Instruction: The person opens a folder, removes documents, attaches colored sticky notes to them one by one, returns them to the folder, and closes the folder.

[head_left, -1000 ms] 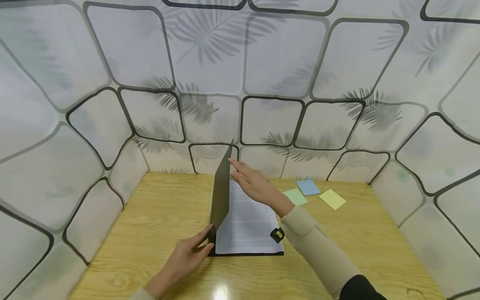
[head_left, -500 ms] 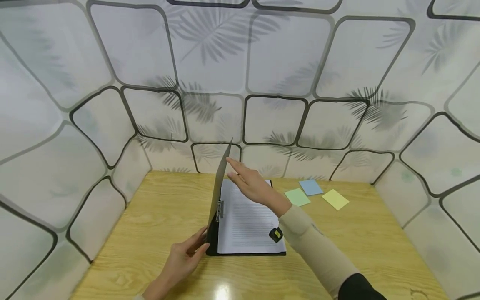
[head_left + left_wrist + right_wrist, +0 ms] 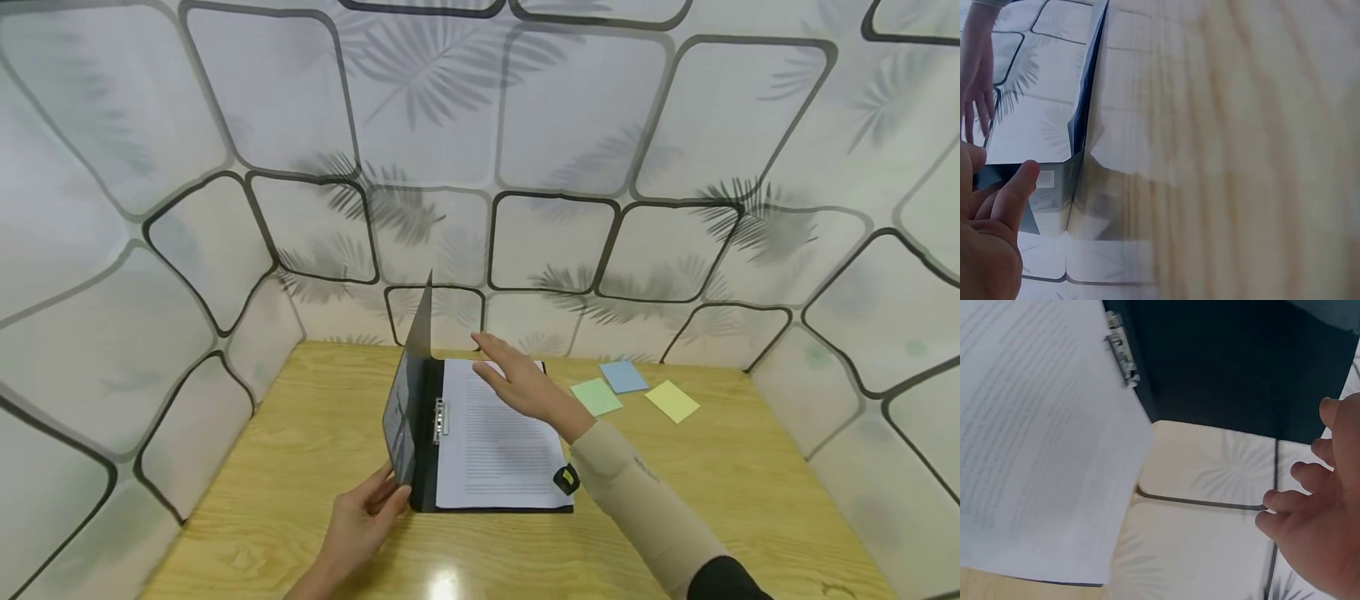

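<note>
A dark clip folder (image 3: 426, 433) stands opened on the wooden table, its cover (image 3: 411, 392) almost upright and leaning left. Inside it lie printed white sheets (image 3: 498, 450) beside a metal clip (image 3: 439, 421). My left hand (image 3: 356, 517) holds the folder at its near left corner, thumb near the spine and fingers against the cover. The left wrist view shows a finger lying on the folder's edge (image 3: 1054, 181). Above the sheets hovers my right hand (image 3: 521, 383), fingers straight, apart from the cover. In the right wrist view the clip (image 3: 1122, 353) and the sheets (image 3: 1035, 456) appear close up.
Green (image 3: 596, 397), blue (image 3: 623, 377) and yellow (image 3: 672, 402) sticky notes lie right of the folder. A patterned backdrop (image 3: 551, 242) rises behind the table (image 3: 300, 442) and along both sides.
The folder's cover has swung left from over the sheets, uncovering the clip and spine. My right hand has come away from the cover, slightly right; my left hand has shifted a little left.
</note>
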The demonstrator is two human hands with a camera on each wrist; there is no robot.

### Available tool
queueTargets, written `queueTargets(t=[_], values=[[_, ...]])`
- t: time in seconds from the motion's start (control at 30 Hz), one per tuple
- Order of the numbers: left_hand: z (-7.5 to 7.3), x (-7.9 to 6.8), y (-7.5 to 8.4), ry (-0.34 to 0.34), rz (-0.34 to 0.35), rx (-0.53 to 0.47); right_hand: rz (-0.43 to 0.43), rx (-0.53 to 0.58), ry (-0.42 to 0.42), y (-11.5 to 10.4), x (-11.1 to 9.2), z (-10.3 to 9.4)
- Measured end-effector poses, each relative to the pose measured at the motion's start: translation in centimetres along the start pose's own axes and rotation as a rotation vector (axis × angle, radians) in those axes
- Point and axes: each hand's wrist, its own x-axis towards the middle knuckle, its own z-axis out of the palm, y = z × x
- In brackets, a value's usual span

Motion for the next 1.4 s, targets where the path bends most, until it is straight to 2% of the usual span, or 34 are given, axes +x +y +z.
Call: queueTargets(t=[0.17, 0.47, 0.7, 1.0, 1.1, 1.17, 1.23, 1.33, 1.4], values=[[0.2, -0.4, 0.1, 0.046, -0.02, -0.05, 0.047, -0.042, -0.031, 1.9, -1.1, 1.1], [0.2, -0.8, 0.6, 0.089, -0.158, -0.086, 0.144, -0.079, -0.093, 5.2, -3.5, 3.0], [-0.4, -1.0, 0.5, 0.112, -0.168, -0.062, 0.207, -0.128, -0.162, 7.5, -4.6, 4.2], [-0.9, -1.0, 1.0, 0.25, -0.202, 0.03, 0.275, -0.136, -0.225, 8.5, -5.6, 5.5], [-1.1, -1.1, 1.1, 0.294, -0.162, 0.08, 0.266, -0.158, -0.256, 8.5, -5.9, 5.8], [-1.2, -1.2, 1.1, 0.331, -0.124, 0.157, 0.254, -0.173, -0.267, 8.4, -6.1, 5.9], [-1.3, -1.2, 1.1, 0.366, -0.115, 0.222, 0.252, -0.185, -0.269, 8.5, -6.1, 5.9], [-1.6, -1.2, 1.1, 0.417, -0.203, 0.317, 0.256, -0.191, -0.268, 8.5, -6.0, 5.9], [-1.9, -1.1, 1.2, 0.444, -0.281, 0.34, 0.263, -0.188, -0.27, 8.5, -6.0, 5.9]])
